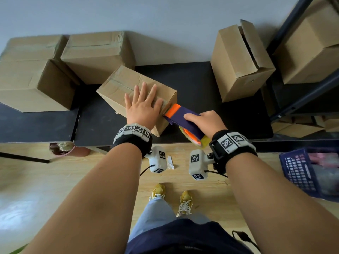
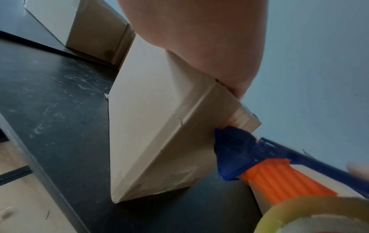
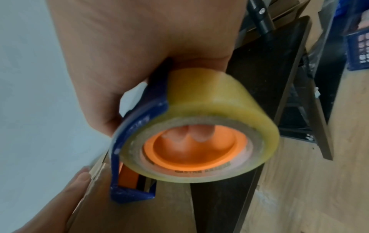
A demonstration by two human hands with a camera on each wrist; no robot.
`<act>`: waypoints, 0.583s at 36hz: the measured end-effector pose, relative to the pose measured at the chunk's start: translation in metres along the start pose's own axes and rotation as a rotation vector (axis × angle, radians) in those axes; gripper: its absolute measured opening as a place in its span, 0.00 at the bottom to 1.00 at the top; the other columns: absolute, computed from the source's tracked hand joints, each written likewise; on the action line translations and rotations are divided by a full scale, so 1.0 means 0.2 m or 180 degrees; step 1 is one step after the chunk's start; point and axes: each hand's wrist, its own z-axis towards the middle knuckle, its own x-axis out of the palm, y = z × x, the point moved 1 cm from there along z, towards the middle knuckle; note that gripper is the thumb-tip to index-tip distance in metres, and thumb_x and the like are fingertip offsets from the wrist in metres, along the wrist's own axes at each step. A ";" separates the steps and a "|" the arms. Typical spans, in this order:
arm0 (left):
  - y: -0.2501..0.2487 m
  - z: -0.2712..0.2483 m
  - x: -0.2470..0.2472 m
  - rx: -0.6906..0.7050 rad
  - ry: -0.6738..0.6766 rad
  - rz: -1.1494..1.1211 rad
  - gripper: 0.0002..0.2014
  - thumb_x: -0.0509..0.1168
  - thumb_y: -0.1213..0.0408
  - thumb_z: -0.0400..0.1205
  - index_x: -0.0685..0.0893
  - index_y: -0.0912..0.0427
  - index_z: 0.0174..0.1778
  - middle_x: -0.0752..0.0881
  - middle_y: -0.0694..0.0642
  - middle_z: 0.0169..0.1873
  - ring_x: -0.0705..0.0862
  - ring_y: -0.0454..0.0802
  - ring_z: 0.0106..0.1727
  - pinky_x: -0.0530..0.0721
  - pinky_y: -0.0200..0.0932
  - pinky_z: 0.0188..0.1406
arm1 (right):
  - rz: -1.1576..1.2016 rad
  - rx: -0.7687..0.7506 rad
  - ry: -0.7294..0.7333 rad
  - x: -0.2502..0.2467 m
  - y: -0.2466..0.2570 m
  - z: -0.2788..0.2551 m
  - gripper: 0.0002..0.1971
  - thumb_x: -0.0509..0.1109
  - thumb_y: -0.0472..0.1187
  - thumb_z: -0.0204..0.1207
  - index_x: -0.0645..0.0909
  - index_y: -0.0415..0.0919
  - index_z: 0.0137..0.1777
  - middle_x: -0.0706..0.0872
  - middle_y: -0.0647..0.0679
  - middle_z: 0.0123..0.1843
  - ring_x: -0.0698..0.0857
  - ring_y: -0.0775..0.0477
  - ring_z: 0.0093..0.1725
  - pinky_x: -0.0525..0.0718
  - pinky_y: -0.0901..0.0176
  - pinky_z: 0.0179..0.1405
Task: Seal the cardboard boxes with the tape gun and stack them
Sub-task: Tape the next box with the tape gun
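I see the right hand nearest, fingers clamped round the blue-and-orange tape gun; only the right wrist view shows fingertips inside the orange core of the tape roll, where printed writing is too blurred to read. The gun's nose touches the near end of the cardboard box on the black table. The left hand lies flat on the box top, fingers straight and spread. Further back I note more boxes.

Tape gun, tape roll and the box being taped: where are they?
tape gun [image 1: 185,117], head view, purple body.
tape roll [image 3: 209,100], right wrist view, yellowish outer band.
box [image 1: 117,83], head view, top face.
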 end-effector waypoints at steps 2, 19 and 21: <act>0.00 0.01 0.00 0.0029 0.0102 0.0097 0.27 0.38 0.40 0.86 0.49 0.35 0.84 0.46 0.47 0.85 0.40 0.50 0.85 0.35 0.60 0.82 | -0.0189 -0.0038 -0.0032 -0.01 0.03 0.02 0.26 0.73 0.61 0.68 0.88 0.33 0.42 0.91 0.39 0.39 0.89 0.39 0.41 0.79 0.53 0.38; 0.00 0.04 0.00 -0.0004 0.0326 0.0162 0.28 0.36 0.41 0.87 0.43 0.38 0.84 0.43 0.47 0.85 0.39 0.50 0.85 0.36 0.58 0.82 | -0.0347 0.0780 0.0062 0.01 0.05 0.09 0.20 0.77 0.56 0.73 0.76 0.41 0.36 0.82 0.48 0.35 0.82 0.47 0.35 0.81 0.53 0.45; -0.02 0.05 -0.01 -0.0043 0.0350 0.0080 0.28 0.38 0.41 0.87 0.44 0.40 0.85 0.43 0.47 0.85 0.39 0.50 0.85 0.36 0.57 0.82 | -0.0331 0.0751 -0.0081 -0.03 0.06 0.09 0.22 0.77 0.59 0.73 0.78 0.39 0.42 0.83 0.46 0.38 0.82 0.45 0.37 0.78 0.54 0.44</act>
